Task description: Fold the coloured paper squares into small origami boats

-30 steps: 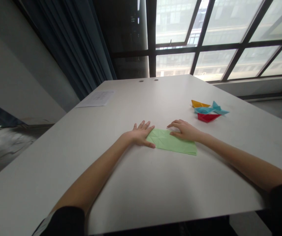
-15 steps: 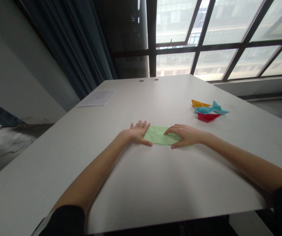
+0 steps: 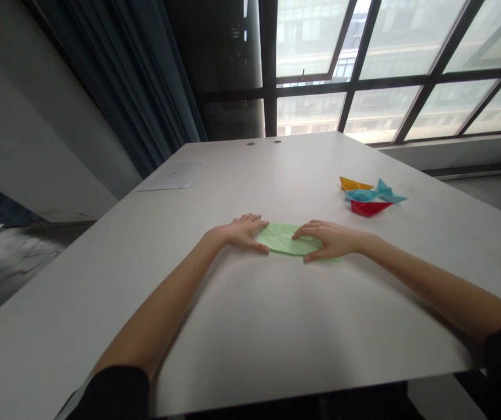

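Note:
A light green paper (image 3: 280,239), folded into a flat strip with creases across it, lies on the table in front of me. My left hand (image 3: 245,232) rests over the strip's left end, thumb apart from the fingers, with the thumb tip by the near edge. On the right part of the strip lies my right hand (image 3: 326,239). Its fingers reach across the top of the paper, and its thumb touches down at the near edge. Both hands are open, and they hide the two ends of the paper.
Folded paper boats stand to the right on the white table (image 3: 250,326): a yellow one (image 3: 355,184), a red one (image 3: 369,208) and blue ones (image 3: 363,195). A printed sheet (image 3: 171,176) lies at the far left. Windows (image 3: 314,116) and a dark curtain (image 3: 145,87) are beyond.
My left hand has shifted slightly away from me at the paper's left end, and its fingers are less spread. My right hand and the boats have hardly moved.

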Motion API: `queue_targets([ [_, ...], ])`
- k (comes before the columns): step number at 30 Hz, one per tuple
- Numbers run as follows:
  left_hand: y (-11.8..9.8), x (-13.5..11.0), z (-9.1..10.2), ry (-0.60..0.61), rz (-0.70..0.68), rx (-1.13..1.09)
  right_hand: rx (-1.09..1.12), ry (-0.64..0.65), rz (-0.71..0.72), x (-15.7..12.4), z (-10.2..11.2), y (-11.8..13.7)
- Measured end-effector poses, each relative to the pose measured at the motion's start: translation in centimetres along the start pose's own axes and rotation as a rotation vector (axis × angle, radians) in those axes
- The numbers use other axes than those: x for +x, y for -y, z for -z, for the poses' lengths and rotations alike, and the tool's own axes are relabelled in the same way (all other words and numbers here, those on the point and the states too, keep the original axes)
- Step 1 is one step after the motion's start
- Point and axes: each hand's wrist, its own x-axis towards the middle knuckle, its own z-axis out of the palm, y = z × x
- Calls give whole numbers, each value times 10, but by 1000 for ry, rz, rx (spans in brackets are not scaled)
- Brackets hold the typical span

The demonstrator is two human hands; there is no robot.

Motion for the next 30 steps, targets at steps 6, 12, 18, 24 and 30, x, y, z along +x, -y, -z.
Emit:
queue_targets([
  [6,-8,-1,12,-159,-220,-131,-10,-1,6,0,0,0],
  [12,-14,0,14,-290,-349,-241,-21,-10,-3,1,2,3],
  [18,-12,2,12,-337,-339,-217,-47,-62,-26,2,5,6],
  [24,-12,4,11,-353,-342,-216,-111,-108,19,2,6,8],
  [30,-12,6,10,-398,-345,-251,-181,-184,93,2,4,10],
])
